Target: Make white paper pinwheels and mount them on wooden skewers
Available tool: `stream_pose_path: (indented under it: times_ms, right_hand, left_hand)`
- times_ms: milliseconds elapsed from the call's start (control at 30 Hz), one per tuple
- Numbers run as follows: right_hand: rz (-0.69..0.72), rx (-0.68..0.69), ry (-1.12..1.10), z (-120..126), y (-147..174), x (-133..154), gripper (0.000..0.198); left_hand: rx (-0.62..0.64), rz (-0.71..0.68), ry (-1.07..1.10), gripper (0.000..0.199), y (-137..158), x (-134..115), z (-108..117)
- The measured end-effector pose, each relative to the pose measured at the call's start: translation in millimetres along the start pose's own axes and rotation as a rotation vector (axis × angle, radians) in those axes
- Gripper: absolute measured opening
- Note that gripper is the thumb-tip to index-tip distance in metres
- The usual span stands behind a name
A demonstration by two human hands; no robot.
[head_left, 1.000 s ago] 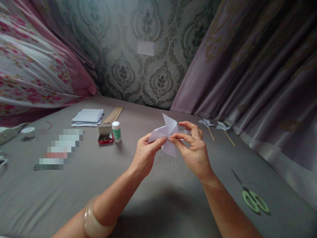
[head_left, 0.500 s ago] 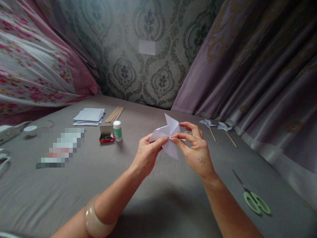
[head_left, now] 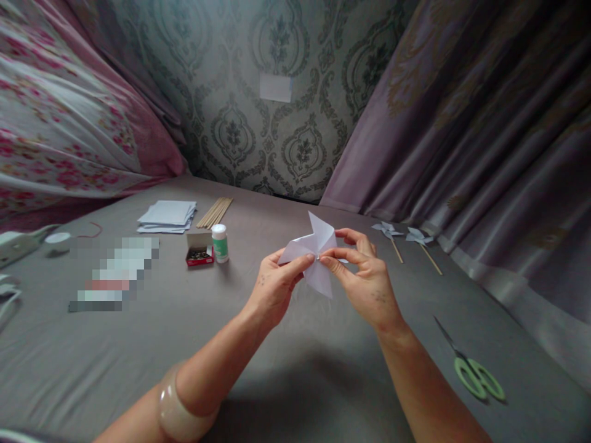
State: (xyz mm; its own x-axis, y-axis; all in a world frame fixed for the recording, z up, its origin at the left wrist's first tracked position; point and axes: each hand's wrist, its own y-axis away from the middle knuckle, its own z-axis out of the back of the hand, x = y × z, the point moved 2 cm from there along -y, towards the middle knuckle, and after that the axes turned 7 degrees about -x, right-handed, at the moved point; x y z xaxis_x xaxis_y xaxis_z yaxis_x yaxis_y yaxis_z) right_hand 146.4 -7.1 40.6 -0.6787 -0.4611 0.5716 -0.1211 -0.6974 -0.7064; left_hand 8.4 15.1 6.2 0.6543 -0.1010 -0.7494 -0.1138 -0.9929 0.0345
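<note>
A white paper pinwheel (head_left: 318,280) with folded blades is held up in front of me between both hands. My left hand (head_left: 279,280) is closed on it, thumb pressed close to the centre and fingers behind the paper. At the centre sits a small shiny piece (head_left: 317,258), too small to make out fully. My right hand (head_left: 367,280) pinches there with thumb and forefinger, its other fingers curled around the blades on the right. What lies behind the paper is hidden.
Left of my hands stand a red box of small metal pieces (head_left: 200,261), a green-and-white bottle (head_left: 220,246), wooden sticks (head_left: 215,213) and stacked paper (head_left: 167,215). Two stick-mounted pinwheels (head_left: 388,230) lie at right, with green-handled scissors (head_left: 475,372) nearer me.
Almost nothing differs. Both hands keep the same hold on the pinwheel, and the view has shifted very slightly.
</note>
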Motion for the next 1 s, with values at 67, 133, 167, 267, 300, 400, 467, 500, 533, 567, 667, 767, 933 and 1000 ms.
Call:
stream_pose_path:
  times_ms: [67,133,167,267,300,400,467,500,533,567,667,767,933,1000]
  right_hand:
    - [-0.008,0.003,-0.008,-0.3,0.1,-0.5,0.016]
    - [-0.018,0.008,-0.015,-0.6,0.2,-1.1,0.016]
    - [-0.022,0.010,-0.018,-0.7,0.2,-1.3,0.016]
    - [-0.035,0.014,-0.026,-0.8,0.1,-1.5,0.018]
    - [-0.040,0.014,-0.028,-0.8,0.1,-1.4,0.018]
    - [-0.051,0.019,-0.032,-1.0,-0.1,-1.4,0.018]
    - [-0.057,0.024,-0.038,-1.2,-0.2,-1.8,0.018]
    - [-0.061,0.028,-0.042,-1.4,-0.3,-2.1,0.018]
    - [-0.066,0.031,-0.047,-1.6,-0.3,-2.6,0.018]
    - [-0.072,0.033,-0.053,-1.9,-0.3,-3.3,0.019]
    - [-0.095,0.044,-0.074,-3.2,-0.3,-5.9,0.020]
    - [-0.133,0.058,-0.099,-5.0,-0.1,-9.4,0.020]
    - [-0.187,0.079,-0.141,-8.0,-0.2,-14.5,0.020]
    - [-0.192,0.089,-0.153,-9.2,-0.3,-15.8,0.021]
  left_hand:
    - [0.002,0.002,-0.006,0.025,0.1,0.1,0.0]
    - [-0.004,0.005,-0.011,0.024,0.1,0.0,0.0]
    - [-0.009,0.006,-0.013,0.025,0.2,0.0,0.0]
    - [-0.015,0.007,-0.018,0.025,0.2,0.0,-0.4]
    - [-0.015,0.007,-0.019,0.025,0.1,0.0,-0.5]
    - [-0.021,0.006,-0.019,0.025,0.1,0.1,-0.8]
    - [-0.024,0.004,-0.020,0.024,0.2,0.0,-1.0]
    - [-0.024,-0.001,-0.024,0.023,0.2,0.0,-1.0]
    - [-0.025,-0.010,-0.031,0.023,0.2,-0.1,-1.0]
    - [-0.026,-0.022,-0.042,0.022,0.2,-0.2,-0.9]
    - [-0.028,-0.056,-0.083,0.022,0.3,-0.2,-0.3]
    - [-0.029,-0.091,-0.121,0.023,0.4,-0.1,0.1]
    - [-0.054,-0.188,-0.210,0.022,1.1,-1.8,-0.7]
    - [-0.066,-0.209,-0.241,0.022,1.5,-2.4,-0.9]
